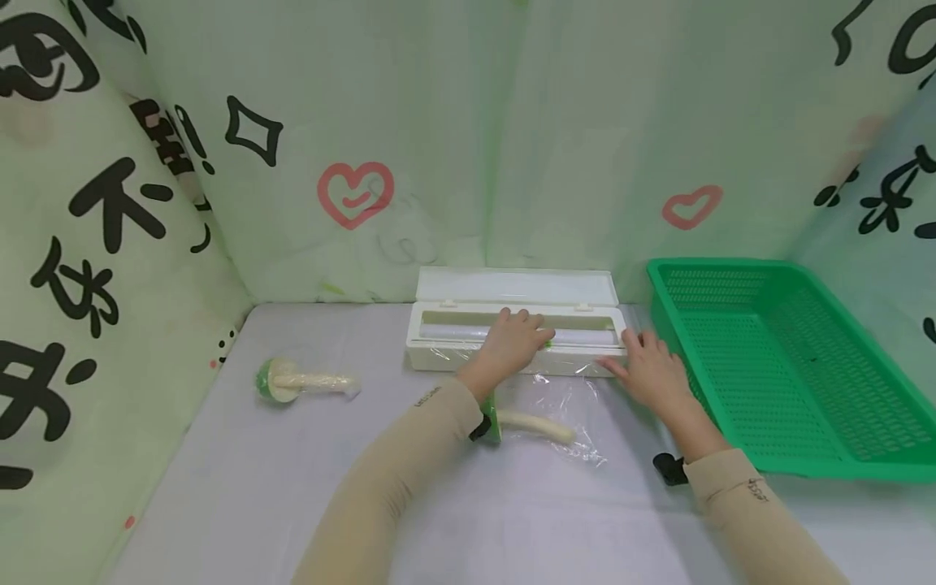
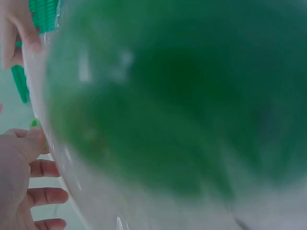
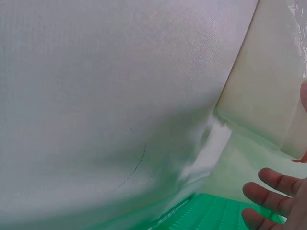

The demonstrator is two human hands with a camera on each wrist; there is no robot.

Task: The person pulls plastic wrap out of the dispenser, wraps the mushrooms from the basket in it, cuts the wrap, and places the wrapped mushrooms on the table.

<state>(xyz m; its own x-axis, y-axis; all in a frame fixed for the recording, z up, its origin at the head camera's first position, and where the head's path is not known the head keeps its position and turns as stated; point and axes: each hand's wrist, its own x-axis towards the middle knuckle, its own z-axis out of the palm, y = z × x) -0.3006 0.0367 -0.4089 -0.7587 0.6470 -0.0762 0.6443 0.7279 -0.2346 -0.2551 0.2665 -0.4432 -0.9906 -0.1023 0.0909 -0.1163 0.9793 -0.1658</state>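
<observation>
My left hand (image 1: 509,340) reaches over a white cling film dispenser (image 1: 446,357) and pinches its small green slide cutter (image 2: 34,123) between thumb and forefinger. The other left fingers spread over the box. At the box's right end, my right hand (image 1: 654,374) holds the corner, thumb on the front and forefinger at the side; its remaining fingers stick out loosely. Clear film (image 1: 585,406) hangs from the front onto the table, over a pale, stalk-like item (image 1: 537,424) with a green end. My left forearm partly hides that item; its green part fills the left wrist view, blurred.
The dispenser's lid (image 1: 515,286) stands raised, with the film roll (image 1: 453,331) visible inside. To the right is a green plastic basket (image 1: 797,463). A similar film-wrapped pale item with a green end (image 1: 310,382) lies at left on the white table (image 1: 241,496). Printed curtains surround the table.
</observation>
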